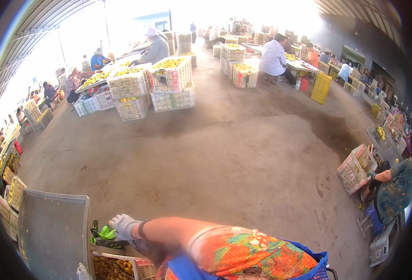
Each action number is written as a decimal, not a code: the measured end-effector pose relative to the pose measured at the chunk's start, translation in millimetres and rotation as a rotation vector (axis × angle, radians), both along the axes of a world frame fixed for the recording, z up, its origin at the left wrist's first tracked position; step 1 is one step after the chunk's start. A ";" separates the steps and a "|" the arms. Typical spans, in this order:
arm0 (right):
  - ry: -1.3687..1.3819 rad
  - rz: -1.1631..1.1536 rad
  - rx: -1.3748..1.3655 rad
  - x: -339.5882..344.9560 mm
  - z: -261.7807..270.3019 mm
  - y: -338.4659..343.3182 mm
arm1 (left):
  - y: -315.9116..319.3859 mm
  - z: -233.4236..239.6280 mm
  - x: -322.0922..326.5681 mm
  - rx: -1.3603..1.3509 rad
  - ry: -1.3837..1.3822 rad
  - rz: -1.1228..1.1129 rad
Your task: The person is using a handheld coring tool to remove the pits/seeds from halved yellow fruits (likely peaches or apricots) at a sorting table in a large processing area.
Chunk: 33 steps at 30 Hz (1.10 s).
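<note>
My right hand (pixel 123 226) wears a pale work glove and reaches leftward across my body, its fingers bent. It is just above a bright green plastic bag (pixel 106 233) and dark items beside the table; whether it grips anything is unclear. My left hand (pixel 83 271), also gloved, shows only partly at the bottom edge, by the rim of a grey metal-topped table (pixel 53 224). Its fingers are mostly cut off. Below my right arm stands a plastic crate (pixel 144 267) with brown, cut-looking pieces (pixel 113 267) in it.
Stacked crates of yellow produce (pixel 171 63) stand ahead on the concrete floor (pixel 206 154). At the right, a seated person (pixel 394 189) holds a tilted crate (pixel 354 169). A yellow crate (pixel 321 87) stands by a far worktable. Several people sit at other tables.
</note>
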State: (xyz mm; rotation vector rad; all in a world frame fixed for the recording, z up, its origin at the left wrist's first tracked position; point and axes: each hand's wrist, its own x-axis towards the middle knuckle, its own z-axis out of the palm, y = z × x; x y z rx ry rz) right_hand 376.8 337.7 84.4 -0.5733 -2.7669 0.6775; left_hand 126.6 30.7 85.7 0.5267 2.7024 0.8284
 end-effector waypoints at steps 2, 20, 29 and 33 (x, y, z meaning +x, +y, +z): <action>0.006 0.012 -0.002 -0.7 0.1 -1.3 | 3.7 7.4 7.8 -0.003 -0.003 0.004; 0.000 0.008 0.006 -9.7 -15.0 6.7 | -1.8 -46.4 -45.8 0.151 0.142 0.118; 0.029 0.004 0.032 -9.5 -17.0 7.2 | 19.4 48.3 49.0 -0.094 0.119 0.012; 0.026 -0.008 0.037 -9.6 -18.3 7.1 | 17.8 39.2 40.1 -0.124 0.140 0.013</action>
